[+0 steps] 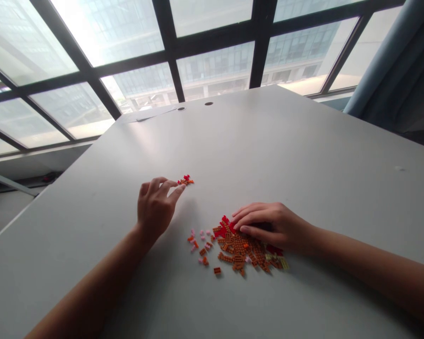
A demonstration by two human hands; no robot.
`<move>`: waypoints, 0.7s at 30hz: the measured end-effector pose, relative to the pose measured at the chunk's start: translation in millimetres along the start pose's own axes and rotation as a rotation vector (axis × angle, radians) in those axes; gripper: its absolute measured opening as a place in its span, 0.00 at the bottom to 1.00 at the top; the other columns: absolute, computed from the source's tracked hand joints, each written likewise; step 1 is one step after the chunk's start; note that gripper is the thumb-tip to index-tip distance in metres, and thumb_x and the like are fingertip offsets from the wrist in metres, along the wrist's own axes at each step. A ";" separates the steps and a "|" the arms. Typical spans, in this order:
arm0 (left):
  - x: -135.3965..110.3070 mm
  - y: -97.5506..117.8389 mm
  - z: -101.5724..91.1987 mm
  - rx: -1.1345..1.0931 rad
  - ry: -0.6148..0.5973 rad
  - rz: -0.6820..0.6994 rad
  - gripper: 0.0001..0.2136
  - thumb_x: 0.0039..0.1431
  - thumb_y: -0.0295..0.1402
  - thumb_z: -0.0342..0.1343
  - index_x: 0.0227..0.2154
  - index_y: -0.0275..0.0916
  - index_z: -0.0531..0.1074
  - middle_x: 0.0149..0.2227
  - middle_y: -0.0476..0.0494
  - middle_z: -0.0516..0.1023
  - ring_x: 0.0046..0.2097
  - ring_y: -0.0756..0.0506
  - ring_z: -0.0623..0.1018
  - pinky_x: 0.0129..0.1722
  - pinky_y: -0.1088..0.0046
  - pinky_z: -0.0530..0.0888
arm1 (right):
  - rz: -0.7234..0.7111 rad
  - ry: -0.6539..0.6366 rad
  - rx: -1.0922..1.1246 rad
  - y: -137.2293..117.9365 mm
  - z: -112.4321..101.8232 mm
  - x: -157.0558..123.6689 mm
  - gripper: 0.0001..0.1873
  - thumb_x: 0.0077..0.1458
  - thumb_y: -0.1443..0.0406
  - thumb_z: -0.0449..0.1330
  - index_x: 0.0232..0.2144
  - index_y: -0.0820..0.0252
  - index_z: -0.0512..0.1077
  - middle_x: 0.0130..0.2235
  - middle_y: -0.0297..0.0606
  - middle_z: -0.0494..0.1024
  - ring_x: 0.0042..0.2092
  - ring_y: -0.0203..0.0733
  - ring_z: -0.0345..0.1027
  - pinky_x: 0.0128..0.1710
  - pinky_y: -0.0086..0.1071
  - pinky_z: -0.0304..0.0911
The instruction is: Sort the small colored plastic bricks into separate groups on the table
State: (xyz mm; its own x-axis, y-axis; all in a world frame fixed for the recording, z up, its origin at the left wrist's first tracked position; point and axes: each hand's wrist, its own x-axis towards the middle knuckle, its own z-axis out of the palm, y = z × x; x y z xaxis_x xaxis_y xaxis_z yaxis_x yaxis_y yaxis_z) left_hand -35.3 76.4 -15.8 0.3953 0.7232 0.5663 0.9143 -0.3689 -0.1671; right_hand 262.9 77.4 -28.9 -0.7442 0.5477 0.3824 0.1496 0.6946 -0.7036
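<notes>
My left hand (157,202) reaches to a small group of red and orange toy building bricks (186,181). Its thumb and index finger are slightly apart at the near edge of that group, and no brick shows clearly between them. My right hand (268,223) rests over the upper right of a larger heap of small building bricks (236,249), mostly brown-orange. Its fingers are stretched out, with the tips on or just over some red bricks (219,231). The palm hides part of the heap. Pale yellow bricks (285,263) lie at the heap's right edge.
Loose pink bricks (202,233) and a single brown brick (217,271) lie left of and below the heap. Everything sits on a wide white table (268,146) with two dark round holes at its far edge. Windows stand behind, and a blue-grey curtain (385,70) hangs at right.
</notes>
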 end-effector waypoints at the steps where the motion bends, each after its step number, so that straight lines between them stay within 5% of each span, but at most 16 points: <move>1: -0.2 5.3 -3.8 -0.044 0.004 0.017 0.11 0.63 0.26 0.54 0.39 0.46 0.80 0.40 0.43 0.83 0.45 0.39 0.76 0.41 0.59 0.67 | 0.001 -0.003 -0.001 -0.2 -0.2 0.1 0.09 0.61 0.67 0.58 0.39 0.59 0.79 0.42 0.42 0.83 0.47 0.41 0.76 0.49 0.33 0.71; 8: 0.6 49.1 -20.4 -0.568 -0.213 0.030 0.02 0.58 0.33 0.62 0.31 0.44 0.79 0.34 0.47 0.82 0.39 0.44 0.76 0.43 0.63 0.70 | -0.004 -0.007 -0.012 -1.4 -0.3 0.9 0.09 0.61 0.67 0.58 0.40 0.59 0.79 0.43 0.41 0.83 0.48 0.40 0.76 0.50 0.33 0.71; 21: -3.1 63.9 -19.6 -0.681 -0.315 -0.048 0.03 0.56 0.30 0.63 0.31 0.45 0.80 0.35 0.46 0.80 0.40 0.44 0.75 0.43 0.63 0.71 | -0.009 0.005 -0.014 -2.0 0.7 0.6 0.09 0.61 0.67 0.58 0.39 0.61 0.79 0.42 0.42 0.83 0.47 0.40 0.76 0.50 0.31 0.71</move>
State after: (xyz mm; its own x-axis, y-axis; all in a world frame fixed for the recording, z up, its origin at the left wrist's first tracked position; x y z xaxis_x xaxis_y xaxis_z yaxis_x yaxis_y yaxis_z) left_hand 20.1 39.1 -12.4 0.4562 0.8427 0.2859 0.7149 -0.5384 0.4461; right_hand 261.7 76.0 -27.6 -0.7420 0.5441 0.3918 0.1522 0.7058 -0.6919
